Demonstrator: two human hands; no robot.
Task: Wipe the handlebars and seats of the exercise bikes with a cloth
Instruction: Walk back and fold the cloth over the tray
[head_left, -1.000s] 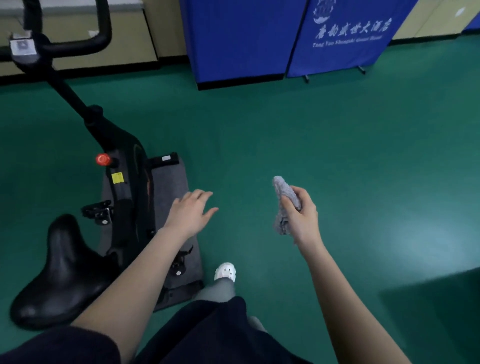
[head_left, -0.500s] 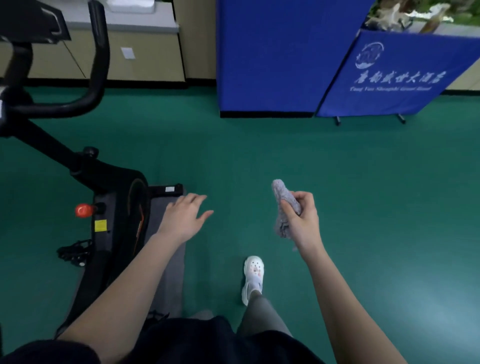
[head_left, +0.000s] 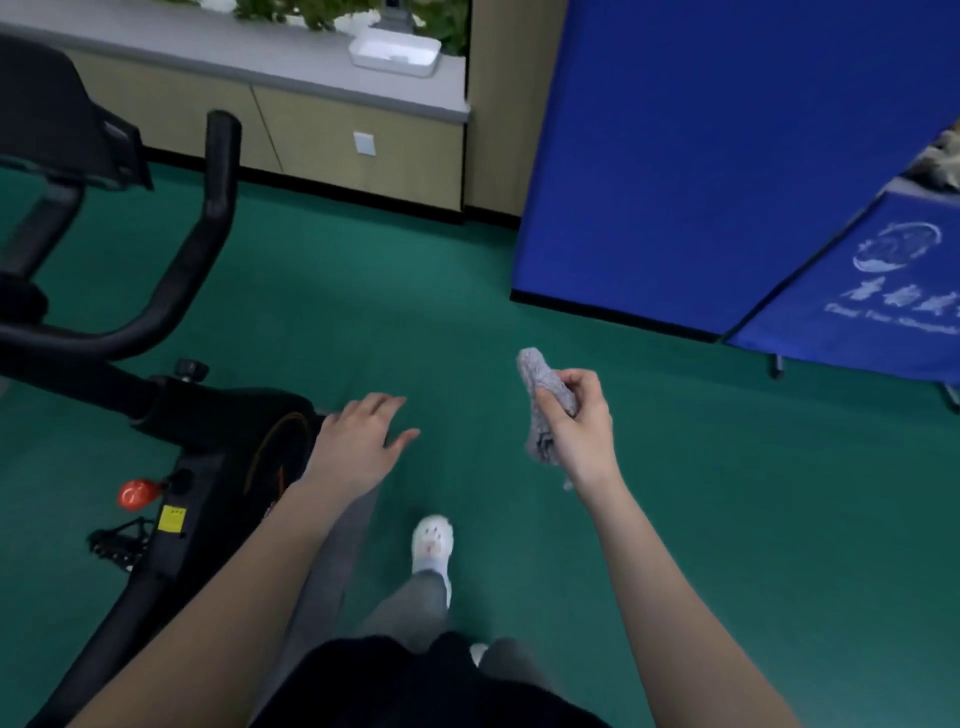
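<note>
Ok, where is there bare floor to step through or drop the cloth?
Bare green floor runs from the bike's handlebar across to the blue screens, and on behind the right hand gripping the cloth. Crowded: the left side, where bike frame, pedal and left hand sit together.

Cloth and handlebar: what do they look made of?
Cloth: grey, fuzzy, bunched limply in the right hand, likely microfibre or terry. Handlebar: matte black with a soft sheen, probably rubber or foam coating over a metal tube; the core is not visible.
</note>
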